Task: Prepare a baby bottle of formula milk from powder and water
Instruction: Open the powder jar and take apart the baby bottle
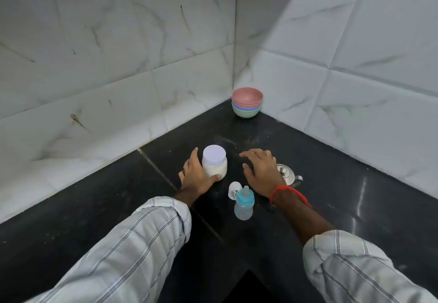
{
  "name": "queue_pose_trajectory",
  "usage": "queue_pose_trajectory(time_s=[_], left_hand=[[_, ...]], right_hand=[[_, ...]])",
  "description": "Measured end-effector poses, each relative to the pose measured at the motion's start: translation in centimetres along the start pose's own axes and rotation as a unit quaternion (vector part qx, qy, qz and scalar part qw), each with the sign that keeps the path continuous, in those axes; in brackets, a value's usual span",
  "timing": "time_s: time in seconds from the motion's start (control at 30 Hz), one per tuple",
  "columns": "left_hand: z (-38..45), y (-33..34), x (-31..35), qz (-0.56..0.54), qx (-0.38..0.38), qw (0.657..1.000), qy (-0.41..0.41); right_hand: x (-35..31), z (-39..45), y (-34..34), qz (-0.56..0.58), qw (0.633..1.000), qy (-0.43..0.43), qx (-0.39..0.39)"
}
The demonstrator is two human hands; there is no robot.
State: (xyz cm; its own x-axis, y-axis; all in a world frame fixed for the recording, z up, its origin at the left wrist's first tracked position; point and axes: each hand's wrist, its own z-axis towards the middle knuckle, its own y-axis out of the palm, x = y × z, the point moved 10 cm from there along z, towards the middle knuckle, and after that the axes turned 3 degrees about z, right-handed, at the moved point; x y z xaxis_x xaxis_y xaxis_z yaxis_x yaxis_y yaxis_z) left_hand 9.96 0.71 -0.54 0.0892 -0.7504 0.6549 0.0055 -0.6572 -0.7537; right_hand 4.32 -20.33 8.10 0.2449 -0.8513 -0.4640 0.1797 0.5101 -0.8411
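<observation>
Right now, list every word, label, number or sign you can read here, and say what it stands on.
None can be read.
Powder jar: plain lid, no label showing.
Baby bottle: faint marks on its clear body, too small and blurred to read.
Steel kettle, stacked bowls, wall tiles: no text in view.

Stacked coloured bowls (pixel 247 106) in the black counter's (pixel 94 212) corner; marbled wall tiles (pixel 118 42)

Striped shirt sleeves, one red wrist thread

Both sleeves (pixel 132 243) are pale grey-white with thin dark stripes, cuffs rolled back; the red thread (pixel 290 192) circles the right wrist.
</observation>
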Motion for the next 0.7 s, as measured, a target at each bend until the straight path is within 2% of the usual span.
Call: queue_pose_trajectory(time_s=[0.17, 0.37, 0.43, 0.57, 0.7], left_hand=[[1.6, 2.0, -0.7, -0.022, -0.029, 0.998, -0.041], [1.1, 2.3, -1.3, 0.016, 0.024, 0.998, -0.056], [-0.2, 2.2, -1.8, -0.027, 0.046, 0.997, -0.059], [-4.0, 1.0, -3.4, -0.184, 0.074, 0.977, -0.078], [-9.1, -2.4, -2.0, -0.213, 0.116, 0.970, -0.022]], right_hand=[[0.3, 0.5, 0.8, 0.002, 1.000, 0.021, -0.020], [1.5, 0.0, 0.5, 0.021, 0.999, 0.034, -0.020], [1.8, -0.2, 0.3, 0.035, 0.998, 0.041, -0.014], [1.9, -0.6, -1.2, 0.110, 0.993, 0.046, 0.025], [-0.6, -1.8, -3.5, 0.203, 0.977, 0.014, 0.066]])
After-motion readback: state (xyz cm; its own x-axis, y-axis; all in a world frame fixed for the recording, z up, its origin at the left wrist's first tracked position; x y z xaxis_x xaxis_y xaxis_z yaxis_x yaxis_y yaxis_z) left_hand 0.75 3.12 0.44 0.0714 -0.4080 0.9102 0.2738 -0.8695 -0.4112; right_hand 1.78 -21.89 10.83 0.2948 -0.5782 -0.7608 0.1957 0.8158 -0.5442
